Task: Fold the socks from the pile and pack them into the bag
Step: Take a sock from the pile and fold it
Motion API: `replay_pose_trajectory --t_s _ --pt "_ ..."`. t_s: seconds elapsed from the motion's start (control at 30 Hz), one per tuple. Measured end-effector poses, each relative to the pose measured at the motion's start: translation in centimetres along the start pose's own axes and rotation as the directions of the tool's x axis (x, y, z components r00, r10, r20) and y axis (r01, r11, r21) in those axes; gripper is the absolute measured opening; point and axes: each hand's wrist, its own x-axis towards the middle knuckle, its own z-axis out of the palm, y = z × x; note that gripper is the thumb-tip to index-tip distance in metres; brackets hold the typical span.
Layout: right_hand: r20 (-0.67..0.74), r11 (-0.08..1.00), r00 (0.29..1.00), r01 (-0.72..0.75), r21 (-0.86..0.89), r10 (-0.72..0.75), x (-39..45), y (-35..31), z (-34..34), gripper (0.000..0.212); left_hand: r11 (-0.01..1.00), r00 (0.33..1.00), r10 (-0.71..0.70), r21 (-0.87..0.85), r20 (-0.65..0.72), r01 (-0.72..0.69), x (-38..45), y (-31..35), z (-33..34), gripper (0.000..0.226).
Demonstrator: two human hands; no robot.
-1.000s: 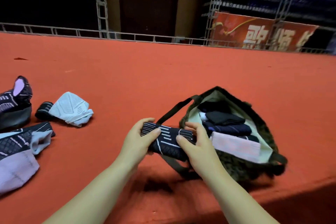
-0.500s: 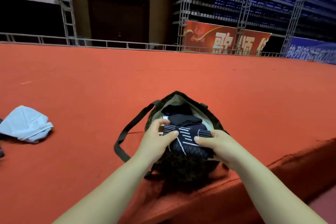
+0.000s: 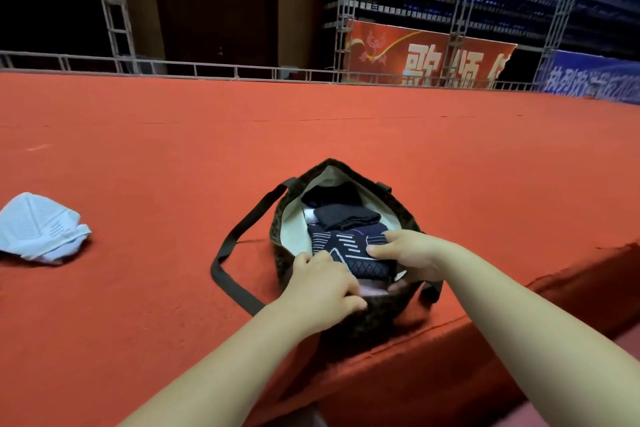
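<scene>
Navy, white-striped folded sock (image 3: 349, 248) now down inside the mouth of the bag (image 3: 277, 239), no longer held above the rim as half a second back. Lying on top of the other folded socks (image 3: 346, 215), dark ones stacked toward the far end. Right hand (image 3: 412, 250) over the sock's right end, fingers (image 3: 377, 249) curled round it, gripping. Left hand (image 3: 322, 282) dropped from the sock's left end to the near rim, fingers bent over the edge above a pale pink sock (image 3: 372, 289); whether pinching fabric or just pressing, cannot tell. Bag in the same spot near the front edge of the red carpeted stage (image 3: 450, 166), mouth gaping, dark strap (image 3: 235, 253) looped out to the left on the carpet. Loose white sock (image 3: 41, 227) lying well apart at far left, unfolded. Camera swung slightly right since the earlier frame: red banner (image 3: 426, 57) and metal scaffolding (image 3: 343, 10) behind the stage, more blue banner at far right.
</scene>
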Motion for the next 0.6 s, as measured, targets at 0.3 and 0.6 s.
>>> replay_pose_trajectory --t_s 0.3,0.6 --pt "0.049 0.984 0.997 0.074 -0.162 -0.067 0.2 -1.8 -1.6 0.029 0.945 0.975 0.124 -0.278 -0.185 -0.173 0.1 -0.1 -2.9 0.02" --pt "0.123 0.919 0.988 0.128 -0.372 -0.088 -0.1 -2.7 -0.2 0.023 0.971 0.976 0.202 -0.115 -0.076 -0.21 0.0 -4.4 -4.9 0.041"
